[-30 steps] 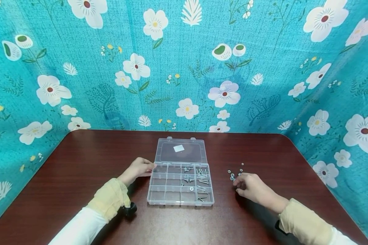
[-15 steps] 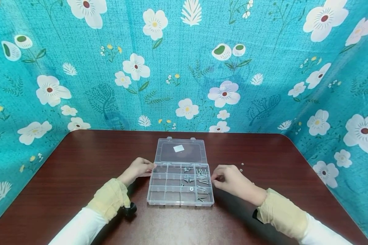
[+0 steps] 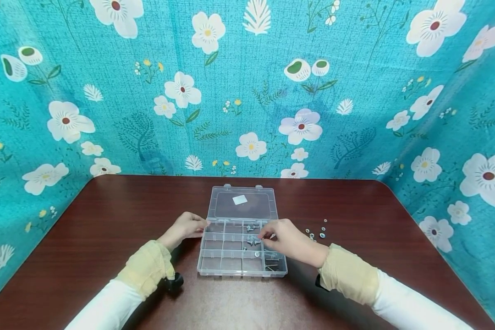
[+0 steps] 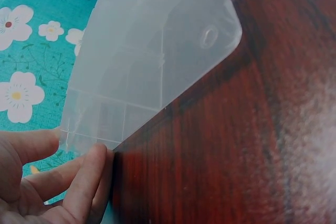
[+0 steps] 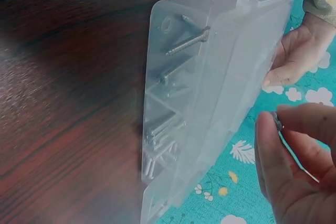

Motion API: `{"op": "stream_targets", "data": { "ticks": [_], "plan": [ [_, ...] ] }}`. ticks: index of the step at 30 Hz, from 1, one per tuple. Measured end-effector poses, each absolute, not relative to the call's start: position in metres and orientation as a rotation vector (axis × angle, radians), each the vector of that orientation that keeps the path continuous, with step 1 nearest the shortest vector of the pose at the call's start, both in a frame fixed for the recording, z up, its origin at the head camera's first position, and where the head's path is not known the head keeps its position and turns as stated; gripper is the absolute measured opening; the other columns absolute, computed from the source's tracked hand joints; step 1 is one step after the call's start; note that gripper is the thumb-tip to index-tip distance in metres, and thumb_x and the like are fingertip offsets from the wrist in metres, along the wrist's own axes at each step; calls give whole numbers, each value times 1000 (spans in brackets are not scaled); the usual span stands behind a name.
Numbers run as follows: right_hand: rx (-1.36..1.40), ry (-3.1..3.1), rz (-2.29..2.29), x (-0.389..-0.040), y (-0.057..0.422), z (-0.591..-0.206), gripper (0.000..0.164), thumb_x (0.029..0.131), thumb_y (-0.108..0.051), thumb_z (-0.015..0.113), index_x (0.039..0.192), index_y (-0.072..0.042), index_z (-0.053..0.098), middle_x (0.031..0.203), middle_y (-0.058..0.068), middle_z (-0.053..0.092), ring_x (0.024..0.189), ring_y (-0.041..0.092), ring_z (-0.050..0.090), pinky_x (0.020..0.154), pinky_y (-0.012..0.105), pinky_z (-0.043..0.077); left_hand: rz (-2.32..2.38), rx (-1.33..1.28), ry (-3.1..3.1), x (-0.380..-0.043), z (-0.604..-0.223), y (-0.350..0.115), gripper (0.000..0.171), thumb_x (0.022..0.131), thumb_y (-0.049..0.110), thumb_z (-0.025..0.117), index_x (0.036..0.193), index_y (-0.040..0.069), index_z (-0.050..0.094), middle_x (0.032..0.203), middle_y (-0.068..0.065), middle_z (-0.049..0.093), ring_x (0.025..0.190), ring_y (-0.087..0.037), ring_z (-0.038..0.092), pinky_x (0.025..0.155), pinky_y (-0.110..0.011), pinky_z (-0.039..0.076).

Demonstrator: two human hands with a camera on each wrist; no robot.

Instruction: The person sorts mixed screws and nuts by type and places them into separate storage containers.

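We see the right hand (image 3: 286,239) pinching a small metal piece (image 5: 278,123) above the right part of the compartment box (image 3: 243,274); most of it is hidden, so it may be a nut or a washer. We judge it light, hard and slippery, best taken by its edge. The left hand (image 3: 185,226) grips the box near its rear left corner, a sensible hold, since the clear plastic looks stiff but light enough to slide. Screws (image 5: 186,43) lie inside; loose metal rings (image 3: 322,235) lie on the table (image 3: 334,197) to the right.
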State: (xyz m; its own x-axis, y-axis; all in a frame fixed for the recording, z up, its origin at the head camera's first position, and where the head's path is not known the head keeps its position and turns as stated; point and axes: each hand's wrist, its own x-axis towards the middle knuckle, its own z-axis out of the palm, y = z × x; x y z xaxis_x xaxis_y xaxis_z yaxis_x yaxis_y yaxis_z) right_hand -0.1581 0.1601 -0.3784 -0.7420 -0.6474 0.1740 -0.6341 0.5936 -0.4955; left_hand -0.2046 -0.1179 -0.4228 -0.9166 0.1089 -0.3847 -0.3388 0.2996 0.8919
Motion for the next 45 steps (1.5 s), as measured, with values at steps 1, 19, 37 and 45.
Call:
{"op": "stream_targets", "data": {
  "ticks": [1,19,37,45],
  "plan": [
    [-1125,2783,-847,-159,159,-379,9,82,-2,66,89,-3,71,85,2,67,79,11,62,68,26,55,1648,-205,2202,-205,-423,-118,33,90,2,56,112,-21,51,105,-27,58,79,-16,58,73,-29,56],
    [-1267,2707,-645,-141,195,-368,18,80,2,67,96,-7,69,91,0,64,76,4,57,63,19,51,1619,-192,2214,-206,-422,-119,33,90,4,56,114,-20,52,114,-29,55,96,-27,59,76,-32,55],
    [-1160,2742,-310,-124,258,-364,19,71,-3,76,88,-8,69,83,-4,62,77,9,59,63,22,53,1637,-214,2196,-204,-424,-118,33,90,3,57,113,-20,52,111,-28,57,84,-18,59,74,-30,56],
    [-1044,2775,-368,-119,289,-369,20,71,-2,76,89,-8,68,83,-3,62,77,13,59,61,25,53,1631,-200,2212,-205,-423,-119,32,90,4,56,112,-20,53,110,-28,57,85,-18,59,74,-31,56]
  ]
}}
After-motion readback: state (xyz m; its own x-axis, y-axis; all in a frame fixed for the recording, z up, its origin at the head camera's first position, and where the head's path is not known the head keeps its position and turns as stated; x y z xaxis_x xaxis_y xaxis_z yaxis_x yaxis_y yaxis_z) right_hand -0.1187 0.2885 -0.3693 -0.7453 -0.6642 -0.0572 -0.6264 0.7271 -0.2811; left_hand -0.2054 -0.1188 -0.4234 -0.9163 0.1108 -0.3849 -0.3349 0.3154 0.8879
